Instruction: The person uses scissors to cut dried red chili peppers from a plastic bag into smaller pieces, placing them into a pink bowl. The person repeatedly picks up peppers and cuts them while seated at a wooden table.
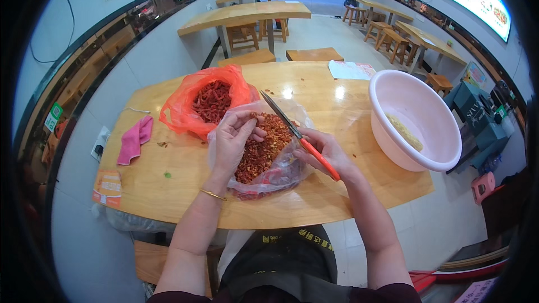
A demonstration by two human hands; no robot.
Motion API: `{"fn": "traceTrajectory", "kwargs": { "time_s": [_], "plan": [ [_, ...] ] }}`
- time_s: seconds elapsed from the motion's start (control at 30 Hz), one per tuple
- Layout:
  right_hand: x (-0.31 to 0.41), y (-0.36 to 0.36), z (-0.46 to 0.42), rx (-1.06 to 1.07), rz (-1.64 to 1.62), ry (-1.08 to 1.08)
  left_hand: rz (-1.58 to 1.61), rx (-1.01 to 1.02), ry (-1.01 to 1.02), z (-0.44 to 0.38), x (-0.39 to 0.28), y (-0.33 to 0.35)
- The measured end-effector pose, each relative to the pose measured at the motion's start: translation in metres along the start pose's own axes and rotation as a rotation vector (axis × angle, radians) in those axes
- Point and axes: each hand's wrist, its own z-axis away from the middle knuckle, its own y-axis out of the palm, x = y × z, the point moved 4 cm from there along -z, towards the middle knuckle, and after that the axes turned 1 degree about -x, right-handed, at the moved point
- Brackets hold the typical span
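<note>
My right hand [323,148] grips scissors with red-orange handles [318,158]. Their dark metal blades, which look closed, slant up and left over an open clear plastic bag [294,176]. Cut dried red chili pieces and pale seeds [262,155] fill this bag. Above its left side, my left hand [238,134] pinches a small dried chili piece [253,115] between thumb and forefinger, mostly hidden by the fingers. Just beyond that hand stands an open red plastic bag [181,107] holding whole-looking dried red chilies [212,101].
A white plastic basin [433,113] with a pale yellowish clump inside stands at the right table edge. On the left lie a pink cloth [135,141] and an orange printed card [107,187]. A paper sheet [351,70] rests at the wooden table's [189,202] far edge.
</note>
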Motion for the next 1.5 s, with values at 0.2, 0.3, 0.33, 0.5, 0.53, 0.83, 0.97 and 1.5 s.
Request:
{"fn": "traceTrajectory", "kwargs": {
  "time_s": [0.2,0.3,0.33,0.5,0.53,0.83,0.97,1.5],
  "plan": [
    [-0.009,0.002,-0.001,-0.086,0.181,-0.166,0.063,-0.034,-0.105,0.004,-0.003,0.001],
    [-0.005,0.001,-0.001,-0.165,0.372,-0.263,0.112,-0.038,-0.121,0.002,0.001,0.000],
    [0.000,0.002,-0.001,-0.189,0.438,-0.286,0.112,-0.037,-0.114,0.003,0.001,0.000],
    [0.014,0.010,0.003,-0.193,0.576,-0.224,0.075,-0.013,-0.099,0.005,0.002,0.002],
    [0.013,0.010,0.003,-0.203,0.585,-0.241,0.068,0.000,-0.093,0.005,0.002,0.003],
    [0.006,0.009,0.002,-0.217,0.640,-0.285,0.054,0.070,-0.072,0.010,0.006,0.014],
    [0.007,0.011,0.002,-0.214,0.646,-0.299,0.093,0.077,-0.101,0.014,0.007,0.017],
    [0.001,0.004,0.004,-0.159,0.736,-0.264,0.060,0.076,-0.263,0.011,0.013,0.011]
  ]
}}
